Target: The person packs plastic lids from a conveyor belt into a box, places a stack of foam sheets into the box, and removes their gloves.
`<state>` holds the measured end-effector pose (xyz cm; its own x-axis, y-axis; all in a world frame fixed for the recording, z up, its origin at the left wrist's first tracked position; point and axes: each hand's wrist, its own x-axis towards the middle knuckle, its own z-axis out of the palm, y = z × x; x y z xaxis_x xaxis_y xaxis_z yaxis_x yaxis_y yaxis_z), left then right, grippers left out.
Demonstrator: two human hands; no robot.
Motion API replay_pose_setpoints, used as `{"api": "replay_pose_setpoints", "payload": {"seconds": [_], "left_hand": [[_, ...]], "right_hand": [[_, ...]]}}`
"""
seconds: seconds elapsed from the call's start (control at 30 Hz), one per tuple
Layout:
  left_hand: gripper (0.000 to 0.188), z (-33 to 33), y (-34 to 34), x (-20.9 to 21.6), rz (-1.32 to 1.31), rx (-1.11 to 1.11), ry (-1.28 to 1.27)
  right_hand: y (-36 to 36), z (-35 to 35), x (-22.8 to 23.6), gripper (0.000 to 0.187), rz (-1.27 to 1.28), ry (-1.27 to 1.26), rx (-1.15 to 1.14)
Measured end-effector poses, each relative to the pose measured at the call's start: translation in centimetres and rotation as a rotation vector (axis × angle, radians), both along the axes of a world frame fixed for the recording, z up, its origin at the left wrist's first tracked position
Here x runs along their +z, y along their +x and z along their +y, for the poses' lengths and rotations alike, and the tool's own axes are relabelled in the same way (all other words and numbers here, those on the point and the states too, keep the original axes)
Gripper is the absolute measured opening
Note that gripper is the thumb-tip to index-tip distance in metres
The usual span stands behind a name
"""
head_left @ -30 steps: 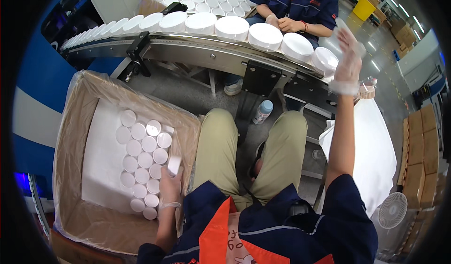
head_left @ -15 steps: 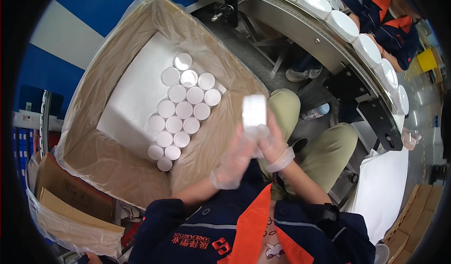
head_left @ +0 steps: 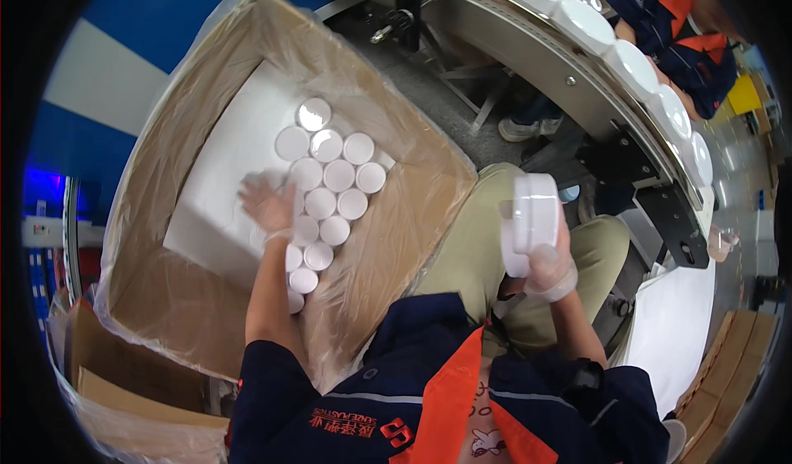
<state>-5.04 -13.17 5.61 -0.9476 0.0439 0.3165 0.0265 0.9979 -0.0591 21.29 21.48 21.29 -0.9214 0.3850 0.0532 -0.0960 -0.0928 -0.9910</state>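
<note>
My right hand point(head_left: 554, 268), in a clear glove, grips a white plastic jar point(head_left: 535, 212) above my lap, tilted on its side. Its fingers are mostly hidden behind the jar. Inside the lined carton at the left, my left hand point(head_left: 271, 203), also gloved, is stretched out with fingers spread and nothing in it. It hovers over or touches the white sheet point(head_left: 223, 163); I cannot tell which. Beside it stand rows of round white jars point(head_left: 339, 175) with flat tops, a few hidden by my left hand and forearm.
The carton point(head_left: 363, 76) has a clear plastic liner. A curved conveyor point(head_left: 528, 43) carries white jars point(head_left: 631, 66) along the upper right, with a co-worker point(head_left: 676, 43) behind it. White sheets point(head_left: 672, 324) hang at the right, near brown cartons point(head_left: 714, 390).
My hands have parted. The left moved from the jar into the carton, over the sheet, while the right shifted rightward with the jar.
</note>
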Motion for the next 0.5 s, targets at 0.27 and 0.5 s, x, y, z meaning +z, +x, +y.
{"api": "replay_pose_setpoints", "payload": {"seconds": [0.27,0.5], "left_hand": [[0.064,-0.7,3.0,1.7,-0.443,-0.19,0.241],[0.048,-3.2,2.5,3.3,-0.371,-0.129,0.248]], "right_hand": [[7.0,7.2,4.2,0.087,0.007,0.439,-0.409],[9.9,19.6,13.8,0.067,-0.318,1.413,-0.978]]}}
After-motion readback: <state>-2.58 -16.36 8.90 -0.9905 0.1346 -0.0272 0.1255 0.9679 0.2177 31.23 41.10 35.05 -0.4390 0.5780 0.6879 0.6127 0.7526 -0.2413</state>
